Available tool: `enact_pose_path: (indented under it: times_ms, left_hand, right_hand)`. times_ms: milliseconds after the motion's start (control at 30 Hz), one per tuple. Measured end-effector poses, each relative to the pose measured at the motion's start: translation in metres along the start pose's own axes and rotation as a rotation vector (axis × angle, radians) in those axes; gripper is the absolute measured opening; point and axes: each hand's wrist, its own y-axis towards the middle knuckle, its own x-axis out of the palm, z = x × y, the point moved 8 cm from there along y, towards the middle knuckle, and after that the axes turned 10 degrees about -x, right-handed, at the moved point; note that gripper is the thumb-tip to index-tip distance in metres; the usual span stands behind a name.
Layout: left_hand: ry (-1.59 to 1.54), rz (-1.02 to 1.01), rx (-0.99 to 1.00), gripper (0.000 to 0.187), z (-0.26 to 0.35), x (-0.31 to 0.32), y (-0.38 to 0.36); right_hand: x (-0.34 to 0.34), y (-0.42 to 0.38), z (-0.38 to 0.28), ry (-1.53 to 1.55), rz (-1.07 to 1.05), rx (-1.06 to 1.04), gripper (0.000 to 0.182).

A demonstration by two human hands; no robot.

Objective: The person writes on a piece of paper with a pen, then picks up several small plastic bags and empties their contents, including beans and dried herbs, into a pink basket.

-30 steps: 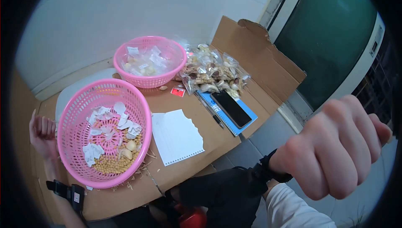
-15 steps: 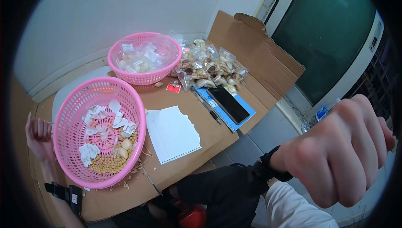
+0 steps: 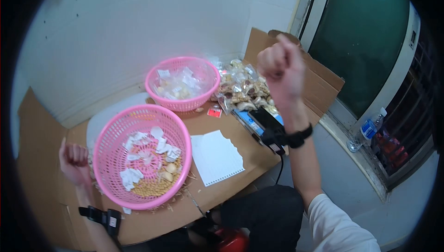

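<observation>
the cardboard (image 3: pixel 256 166) carries pink baskets (image 3: pixel 188 152), a torn sheet (image 3: pixel 217 159) and clear bags (image 3: pixel 243 88).

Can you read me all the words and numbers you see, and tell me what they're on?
Sorry, none of it can be read:
Bottle label: too small.
Notebook: too blurred.
Red card: too small.
Slips in the near basket and far basket: too blurred.
Wristband stickers: too small.
Paper: no writing I can make out.

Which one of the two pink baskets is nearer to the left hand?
The front basket, right beside the left hand, with loose bean-like grains and white scraps inside. The back basket holds clear plastic bags.
</observation>
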Motion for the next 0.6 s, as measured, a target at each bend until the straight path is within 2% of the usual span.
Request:
enact_pose_path:
  times_ms: [33, 67, 133, 200, 267, 333, 400, 433, 500, 533, 600]
  left_hand:
    - [-0.034, 0.119, 0.005, 0.049, 0.001, -0.003, -0.002]
    - [-0.032, 0.103, 0.027, 0.049, 0.004, -0.004, 0.000]
    - [-0.001, -0.151, -0.004, 0.048, 0.003, 0.004, 0.001]
    - [-0.013, -0.151, 0.016, 0.048, 0.005, -0.002, 0.000]
    - [-0.018, -0.105, 0.041, 0.046, 0.001, -0.011, 0.004]
    - [-0.089, 0.041, 0.026, 0.045, -0.003, -0.021, 0.003]
    - [-0.047, -0.313, 0.029, 0.044, -0.001, -0.010, 0.009]
    - [-0.057, -0.339, 0.008, 0.044, -0.005, -0.005, 0.009]
    - [-0.044, -0.097, 0.066, 0.044, -0.001, -0.023, 0.009]
    - [-0.039, -0.102, 0.055, 0.044, 0.001, -0.022, 0.009]
    - [-0.005, -0.302, 0.055, 0.044, 0.003, -0.002, 0.007]
  right_hand:
    - [-0.028, -0.001, 0.026, -0.117, 0.142, 0.072, 0.050]
    - [-0.056, -0.002, 0.050, -0.230, 0.283, 0.144, 0.049]
    - [-0.096, -0.007, 0.082, -0.544, 0.379, 0.226, 0.043]
    - [-0.130, -0.006, 0.110, -0.950, 0.217, -0.009, 0.040]
    - [-0.142, -0.014, 0.120, -1.450, 0.125, 0.025, 0.040]
    - [-0.162, -0.025, 0.151, -1.897, 0.031, 0.064, 0.043]
    - [-0.149, -0.033, 0.148, -1.990, -0.187, 0.270, 0.053]
    - [-0.146, -0.033, 0.138, -2.009, -0.157, 0.287, 0.053]
    - [-0.134, -0.032, 0.138, -1.903, -0.200, 0.223, 0.047]
    - [-0.133, -0.033, 0.142, -1.903, -0.191, 0.236, 0.047]
    - [-0.140, -0.031, 0.146, -1.843, -0.134, 0.188, 0.037]
